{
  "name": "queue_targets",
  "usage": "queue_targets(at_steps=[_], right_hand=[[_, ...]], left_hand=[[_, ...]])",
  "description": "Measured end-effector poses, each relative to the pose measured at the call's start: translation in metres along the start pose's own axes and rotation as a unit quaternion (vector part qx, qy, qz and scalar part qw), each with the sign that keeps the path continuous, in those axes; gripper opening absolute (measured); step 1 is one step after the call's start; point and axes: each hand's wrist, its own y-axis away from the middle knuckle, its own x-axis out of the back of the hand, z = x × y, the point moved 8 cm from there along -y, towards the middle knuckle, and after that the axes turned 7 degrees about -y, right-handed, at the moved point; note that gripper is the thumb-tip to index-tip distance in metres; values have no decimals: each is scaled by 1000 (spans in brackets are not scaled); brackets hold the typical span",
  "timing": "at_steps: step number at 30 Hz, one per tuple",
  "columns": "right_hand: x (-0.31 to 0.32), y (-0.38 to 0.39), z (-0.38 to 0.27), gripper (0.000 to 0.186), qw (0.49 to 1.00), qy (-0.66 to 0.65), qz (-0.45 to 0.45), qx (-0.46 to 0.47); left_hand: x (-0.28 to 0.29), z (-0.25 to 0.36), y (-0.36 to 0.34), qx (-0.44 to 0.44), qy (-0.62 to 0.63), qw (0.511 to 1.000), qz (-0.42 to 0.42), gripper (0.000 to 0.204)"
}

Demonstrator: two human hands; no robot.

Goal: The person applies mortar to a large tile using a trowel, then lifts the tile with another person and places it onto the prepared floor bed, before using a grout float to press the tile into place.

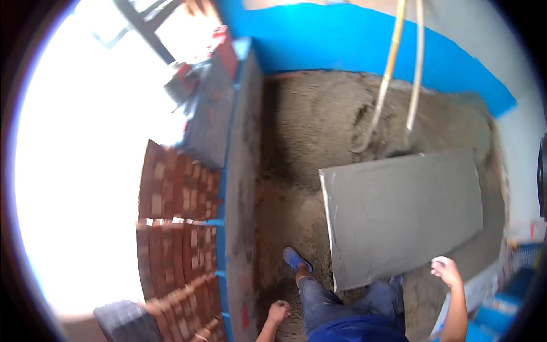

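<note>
A large rectangular slab [401,219] coated in smooth grey paste, with a white left edge, lies in front of my legs. My right hand [446,270] hangs beside its near right corner, fingers curled, pale smears on the fingertips, nothing visible in it. My left hand [279,312] hangs low by my left leg, away from the slab, its fingers loosely closed. Blur hides the detail of both hands. My left foot wears a blue shoe [296,258] and stands on the dirt floor left of the slab.
Two pipes [387,77] rise from the rough sandy floor [319,114] beyond the slab. A low wall [242,188] runs along the left, with stacked red bricks [176,188] past it. Blue-painted wall [342,40] closes the back. Blue crates [515,256] stand at right.
</note>
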Motion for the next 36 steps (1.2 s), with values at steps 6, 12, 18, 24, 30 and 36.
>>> queue_targets(at_steps=[6, 12, 18, 24, 30, 36], right_hand=[[-52, 88, 151, 12, 969, -130, 134, -160], [-110, 87, 196, 19, 961, -129, 183, -165], [-262, -69, 93, 18, 937, -333, 95, -51], [-350, -210, -21, 15, 700, -689, 152, -109], [-320, -284, -188, 6, 534, -821, 173, -107], [-147, -274, -217, 31, 422, -868, 263, -8]], left_hand=[[141, 107, 14, -67, 66, 995, 33, 33], [116, 202, 6, -267, -11, 946, -181, 43], [100, 367, 84, -325, -165, 921, -134, 11], [2, 464, 144, -373, -369, 823, -219, 22], [-82, 520, 188, -311, -565, 656, -392, 29], [-146, 565, 197, -390, -555, 618, -398, 30]])
